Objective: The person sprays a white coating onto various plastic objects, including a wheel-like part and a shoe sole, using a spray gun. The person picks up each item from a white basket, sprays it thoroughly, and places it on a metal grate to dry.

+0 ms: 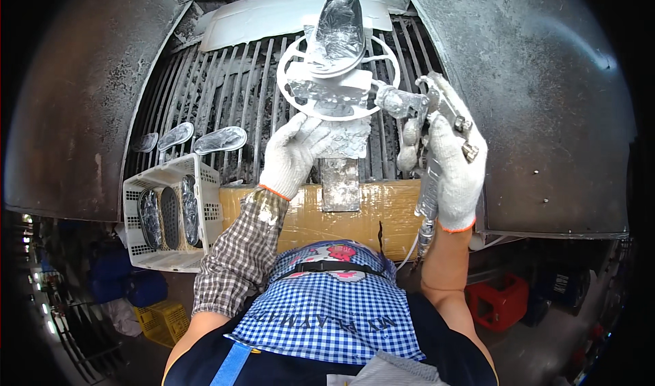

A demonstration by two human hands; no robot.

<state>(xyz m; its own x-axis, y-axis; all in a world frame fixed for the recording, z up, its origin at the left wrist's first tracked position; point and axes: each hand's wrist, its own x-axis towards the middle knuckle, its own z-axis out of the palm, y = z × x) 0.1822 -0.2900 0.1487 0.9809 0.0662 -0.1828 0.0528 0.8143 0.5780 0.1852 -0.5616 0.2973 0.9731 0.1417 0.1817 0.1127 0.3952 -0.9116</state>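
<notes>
My right hand (452, 171), in a white knit glove with an orange cuff, is closed around a paint-crusted metal spray gun (447, 103). Its nozzle end faces left, toward a white wheel-shaped turntable (283, 79). On this turntable lies a dark shoe sole (339, 27), tilted and covered with shiny clear film, its near end whitish. My left hand (293, 150), gloved too, is at the turntable's near rim with fingers stretched to the right; whether they touch the rim I cannot tell. Silvery crust covers the area around the fingertips and the post beneath.
At left, a white plastic crate (208, 188) holds several dark soles. Beyond it, film-covered soles (220, 140) lie on the metal slats (263, 106). A taped cardboard strip (286, 215) edges the bench. Metal side panels (546, 133) flank the slats; a hose (409, 253) hangs below the spray gun.
</notes>
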